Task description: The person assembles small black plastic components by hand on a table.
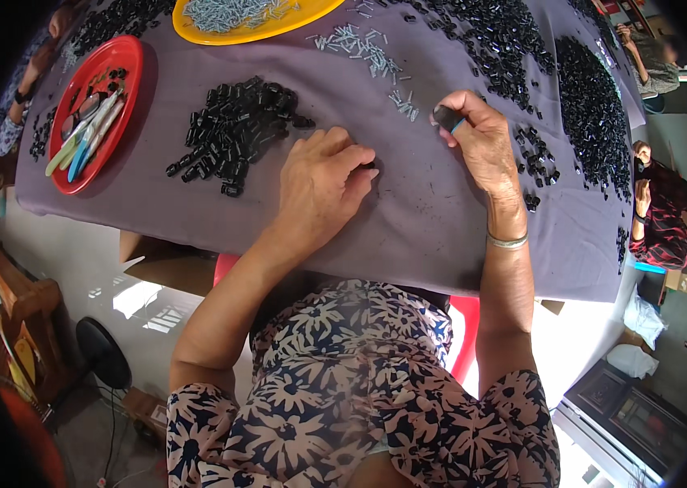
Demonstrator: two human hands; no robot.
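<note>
My left hand (323, 179) is above the cloth-covered table, its thumb and forefinger pinched on a small black part (368, 166); most of that part is hidden by the fingers. A stubby black object with a blue edge (447, 119) is held between the thumb and curled fingers of my right hand (480, 140). Its kind is not clear. Left of my left hand lies a heap of assembled-looking black plastic pieces (234, 130). Loose silver screws or pins (368, 50) are scattered on the cloth beyond both hands. Small black parts (537, 154) lie just right of my right hand.
A red tray (134, 73) with knives or similar handled tools stands at the left. At the far edge is a yellow dish (311, 14) of silver pins. Large piles of black parts (591, 106) cover the right side. Other people (673, 211) sit around the table.
</note>
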